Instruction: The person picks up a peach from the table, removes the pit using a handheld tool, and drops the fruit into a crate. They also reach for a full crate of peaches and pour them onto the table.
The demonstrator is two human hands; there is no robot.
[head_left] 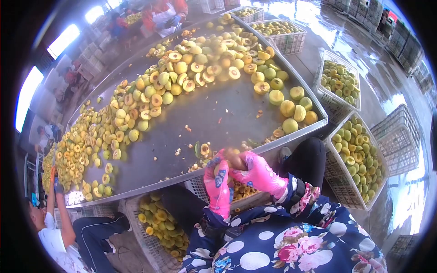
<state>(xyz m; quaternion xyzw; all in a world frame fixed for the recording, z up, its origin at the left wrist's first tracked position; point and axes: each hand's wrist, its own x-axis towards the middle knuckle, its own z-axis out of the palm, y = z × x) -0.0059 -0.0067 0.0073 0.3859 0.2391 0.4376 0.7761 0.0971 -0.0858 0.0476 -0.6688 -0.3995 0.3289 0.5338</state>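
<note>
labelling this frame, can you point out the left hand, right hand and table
Left hand (220, 169): head view, on its pink covering.
Right hand (253, 167): head view, on its pink covering.
Table (198, 108): head view, bare part of its top.

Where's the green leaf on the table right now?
Head view, just below centre: the green leaf is near the front edge of the metal table, beside a halved fruit and left of the wearer's left hand.

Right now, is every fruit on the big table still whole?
No, many pieces of fruit on the table show flat cut faces with brownish centres.
</note>
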